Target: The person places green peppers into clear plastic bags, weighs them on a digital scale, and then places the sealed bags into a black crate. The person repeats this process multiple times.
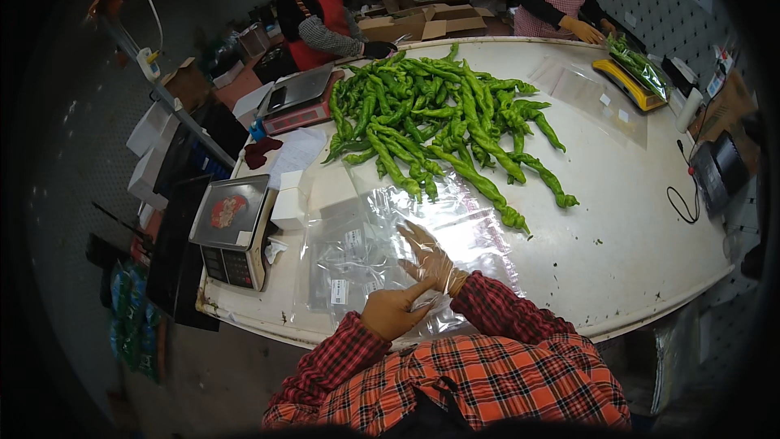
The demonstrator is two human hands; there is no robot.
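My left hand (393, 313), in a tan glove, is by the table's near edge. Its index finger reaches to my right wrist over clear film; whether it pinches the film I cannot tell. My right hand (429, 260), gloved alike, lies with fingers spread among clear plastic bags (481, 256). Whether it is inside the top bag or on it is unclear through the glare. To the left, other clear bags carry white printed labels (339, 291). Beyond the bags rises a heap of long, twisted green peppers (420, 97), several reaching over the film's far edge.
A digital scale (234, 219) with a stained pan stands left, beside white boxes (290, 200). Another scale (301, 97) is at the far left. Across the white table (609, 213), a person's gloved hand (582, 30) is near bagged peppers (637, 67) on a yellow scale (631, 85).
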